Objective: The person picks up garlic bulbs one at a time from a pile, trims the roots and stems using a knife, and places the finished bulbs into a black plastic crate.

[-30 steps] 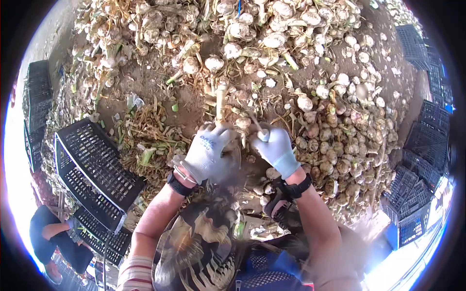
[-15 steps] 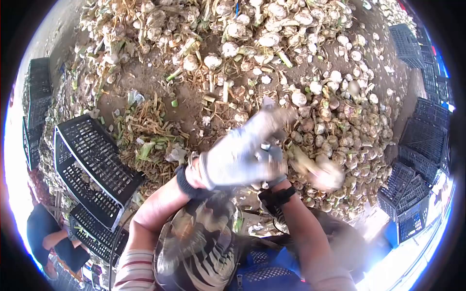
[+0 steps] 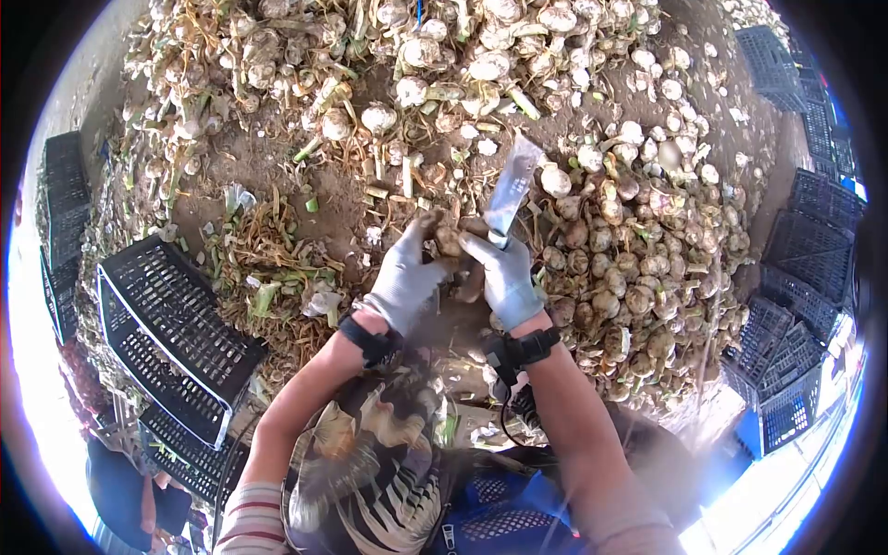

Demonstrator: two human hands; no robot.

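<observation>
My left hand [image 3: 407,279], in a pale glove with dirty fingertips, is curled round a brownish garlic bulb [image 3: 448,239] in the middle of the view. Close beside it, my right hand [image 3: 511,277], gloved too, grips a knife by its handle. The broad knife blade [image 3: 515,183] points up and away from me, over the ground. Some fingers of both hands are hidden around the bulb. Just right of my right hand lies a heap of trimmed garlic bulbs [image 3: 638,268].
A large pile of garlic with stalks [image 3: 425,46] spreads across the far side. Cut stalks and leaves [image 3: 273,245] lie to the left, by a tipped black crate [image 3: 176,324]. More black crates [image 3: 805,250] stand at the right. Another person [image 3: 125,490] is at the lower left.
My hands were close together and blurred, with a stalked garlic bulb blurred at their right. Now they are farther apart, the knife points away, and a bulb is in my left hand.
</observation>
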